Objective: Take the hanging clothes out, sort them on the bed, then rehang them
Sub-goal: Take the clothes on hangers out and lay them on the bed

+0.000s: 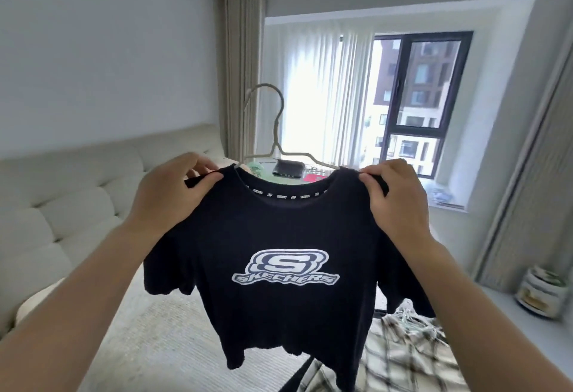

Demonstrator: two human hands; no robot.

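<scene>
Black T-shirt (279, 224) on a wire hanger (273, 131), held up over the bed (161, 342) at both shoulders.

You pinch the left shoulder seam with your left hand (173, 193) and the right seam with your right hand (393, 199), thumbs and fingers pressed together on the cloth, so the shirt hangs clear above the bed and just beside the plaid shirt (412, 357) lying there. If you let one shoulder go, I judge the hanger arm could slip out of the neck and the shirt slide off, or its hem could drag over the plaid shirt. The chest print reads "SKECHERS" under a big S; the neck tape repeats it. Beyond, the window sill (446, 202) holds items too small to read.
</scene>
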